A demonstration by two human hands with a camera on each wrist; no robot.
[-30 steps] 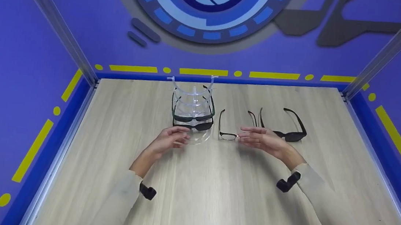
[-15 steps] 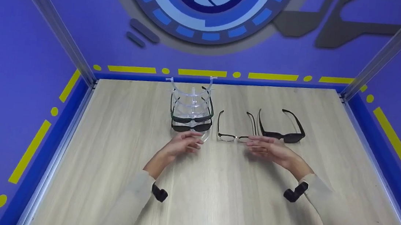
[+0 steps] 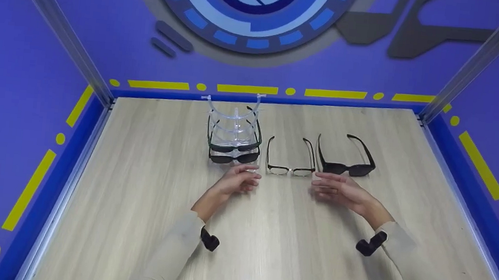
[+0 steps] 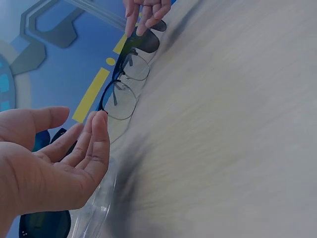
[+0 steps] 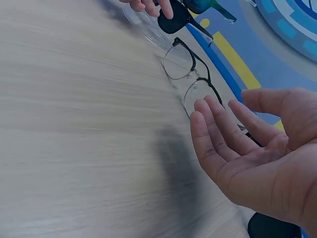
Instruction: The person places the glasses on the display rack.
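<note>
Between my two hands, a pair of clear eyeglasses with dark upper rims stands on the table, temples unfolded toward the back wall. My left hand hovers in front of the clear display stand, fingers loosely bent and holding nothing. Two pairs of sunglasses sit on that stand, the lower sunglasses right behind my left fingertips. To the right of the eyeglasses is my right hand, its fingers relaxed and nothing in them. Just behind it lie black sunglasses with their temples spread.
A wood-grain table fills the work area. Around it rise a blue back wall and blue side walls with yellow markings. Metal posts stand at the back corners.
Both hands have drawn slightly toward me, the left also moving right. The eyeglasses, partly covered by the right hand before, now show whole. The stand and sunglasses stay in place.
</note>
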